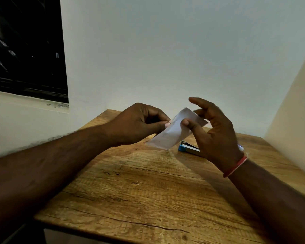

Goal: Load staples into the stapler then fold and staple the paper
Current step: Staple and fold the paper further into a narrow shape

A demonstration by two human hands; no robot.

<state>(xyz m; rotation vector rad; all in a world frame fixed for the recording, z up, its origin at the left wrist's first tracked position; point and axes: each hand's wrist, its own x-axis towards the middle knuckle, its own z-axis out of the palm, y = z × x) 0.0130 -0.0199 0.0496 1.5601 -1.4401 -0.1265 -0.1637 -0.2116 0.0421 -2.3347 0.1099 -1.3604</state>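
A small white folded paper [173, 134] is held in the air above the far part of the wooden table [148, 187]. My left hand [139, 122] pinches its left edge between thumb and fingers. My right hand [213, 131] holds the paper's right side with the thumb pressed on its front; the index finger is raised and the other fingers lie behind the sheet. Just under the paper, a blue and metal stapler [188, 148] lies on the table, partly hidden by my right hand.
The table stands in a corner, with a white wall [165, 59] behind it and another wall [292, 124] close on the right. A dark window [25, 50] sits at the upper left. A red band is on my right wrist.
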